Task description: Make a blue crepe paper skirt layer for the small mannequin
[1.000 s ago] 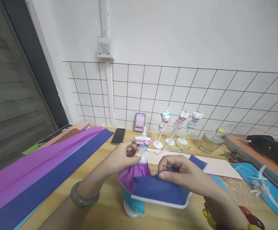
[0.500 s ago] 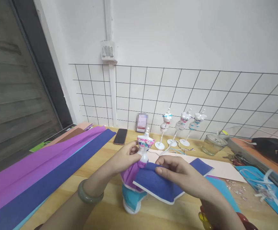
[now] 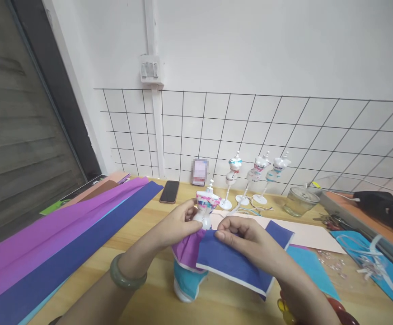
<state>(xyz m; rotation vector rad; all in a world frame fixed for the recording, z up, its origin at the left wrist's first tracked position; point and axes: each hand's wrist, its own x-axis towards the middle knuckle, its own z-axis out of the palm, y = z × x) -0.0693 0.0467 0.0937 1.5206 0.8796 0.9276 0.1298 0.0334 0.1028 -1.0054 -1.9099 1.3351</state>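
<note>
My left hand (image 3: pixel 172 225) is closed round the waist of a small white dress-form mannequin (image 3: pixel 203 217), its thumb across the front. Pink and blue trim wraps the bust. A purple skirt layer (image 3: pixel 187 250) hangs below the waist over a turquoise layer (image 3: pixel 184 280), with a white edge between them. My right hand (image 3: pixel 247 237) pinches the top edge of a dark blue strip (image 3: pixel 228 262) with a white border, paper or thin cloth. The strip's left end lies against the purple layer at the mannequin's waist; its other end sticks out behind my right hand.
Long purple (image 3: pixel 64 223) and dark blue sheets (image 3: pixel 81 248) lie at left. At the back are a phone (image 3: pixel 170 192), a propped phone (image 3: pixel 199 173), several small mannequins (image 3: pixel 233 174) and a glass (image 3: pixel 300 201). Clear beads (image 3: pixel 334 264) and turquoise pieces (image 3: pixel 313 266) lie at right.
The dark blue strip has shifted slightly right and straightened, its lower edge now sloping down to the right. My right hand moved a little left. My left hand keeps its hold.
</note>
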